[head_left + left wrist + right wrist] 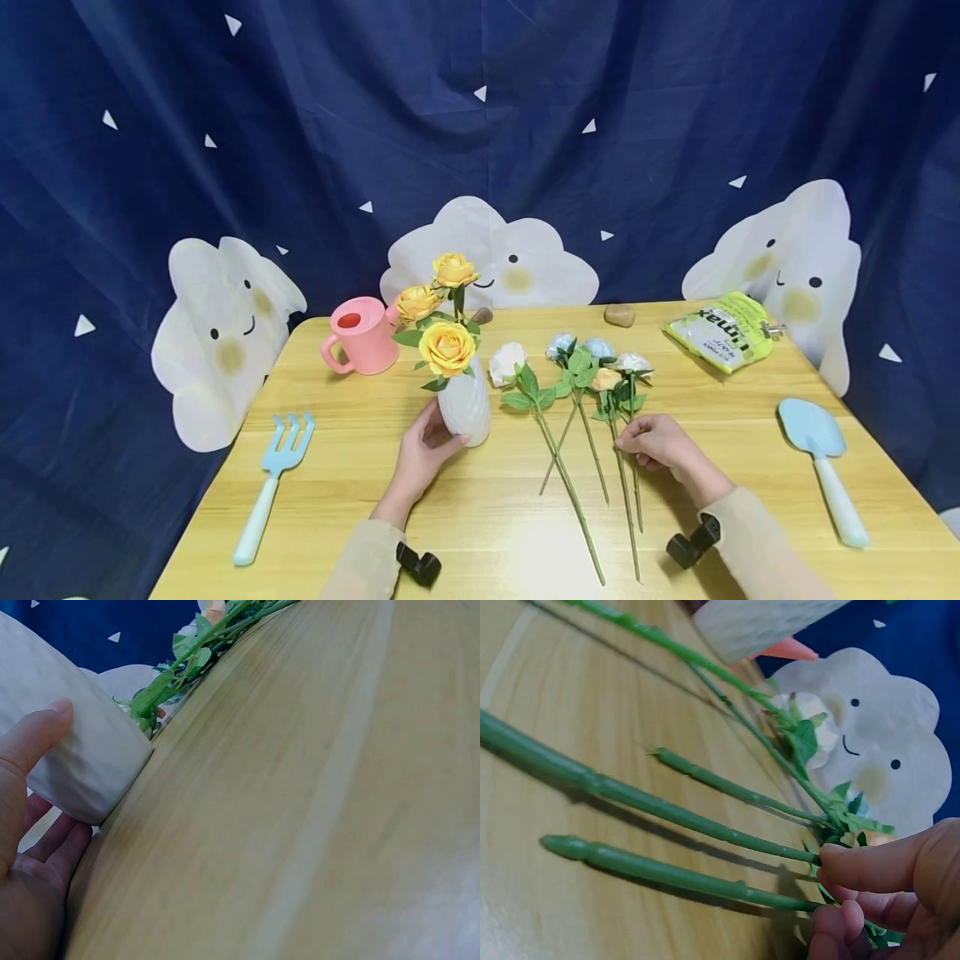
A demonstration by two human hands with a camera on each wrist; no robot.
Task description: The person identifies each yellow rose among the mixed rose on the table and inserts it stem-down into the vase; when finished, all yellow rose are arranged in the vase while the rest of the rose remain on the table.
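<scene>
My left hand (420, 454) holds a white textured vase (467, 408) low on its body; in the left wrist view the thumb lies along the vase wall (82, 750), with fingers around the base. Three yellow artificial roses (446, 348) stand in the vase. With thumb and fingertips, my right hand (663, 446) pinches the stem (705, 823) of a peach rose (606, 380). Another stem (667, 881), from a pale rose (634, 362), runs by the lower fingers. To their left lie a white rose (507, 364) and two pale blue roses (599, 348).
A pink watering can (367, 337) stands behind the vase to the left. A light blue hand fork (285, 450) lies at left, a light blue trowel (817, 429) at right. Toward the back are a green bag (723, 333) and brown stones (619, 315).
</scene>
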